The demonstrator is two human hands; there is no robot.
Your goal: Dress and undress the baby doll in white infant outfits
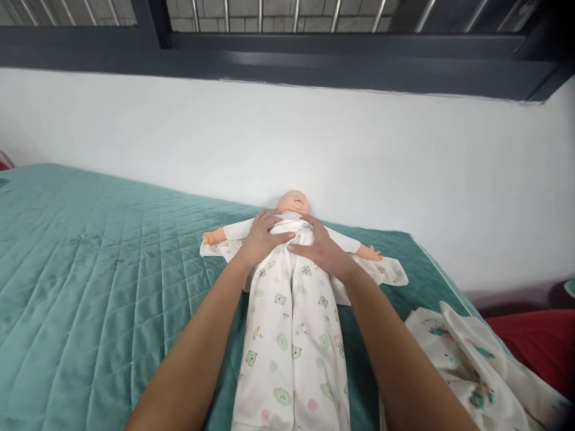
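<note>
Head view: a doll lies on its back in the middle of the scene, its head at the far end just beside the wall.
Doll's arms: spread out to left and right in white sleeves, the small hands bare.
Patterned trousers: white with green, pink and yellow prints, lying over the doll's front from the chest toward the near edge, the two legs side by side.
Left hand: on the left side of the trousers' top, thumb pointing inward, fingers toward the doll's neck.
Right hand: on the right side of the same top, thumb pointing inward, close to the other thumb.
Grip: thumbs stand apart from the fingers; whether either hand pinches the fabric, I cannot tell.
Spread garment: pale, under the doll, showing past both arms.
Printed cloth: rumpled, at the near right beside the right forearm.
Bedding: green and quilted, beneath everything.
Red object: far right, beyond the bedding's edge.
Window frame: dark, above the wall, with metal bars.
</note>
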